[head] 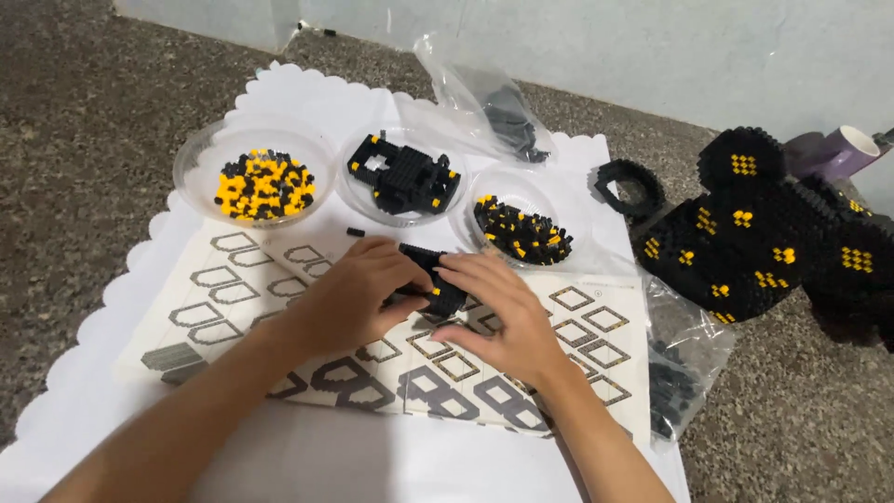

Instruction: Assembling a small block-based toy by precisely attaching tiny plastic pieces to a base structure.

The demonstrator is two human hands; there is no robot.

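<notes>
Hands, left hand (358,289) and right hand (498,312), each grip clenched on black block piece (436,279) with yellow studs.

Both hands are down on the instruction sheet (279,307) mid-frame, left hand (358,293) and right hand (498,312) pinching a small black brick piece (433,279) between the fingertips. Above them sit three clear bowls: the left bowl (196,158) full of yellow and black bits, the middle bowl (349,191) holding a half-built black chunk, the right bowl (470,191) with mostly black bits. A big black and yellow brick model (754,242) sits at the right edge, with a plastic bag (684,363) of dark pieces below it.
</notes>
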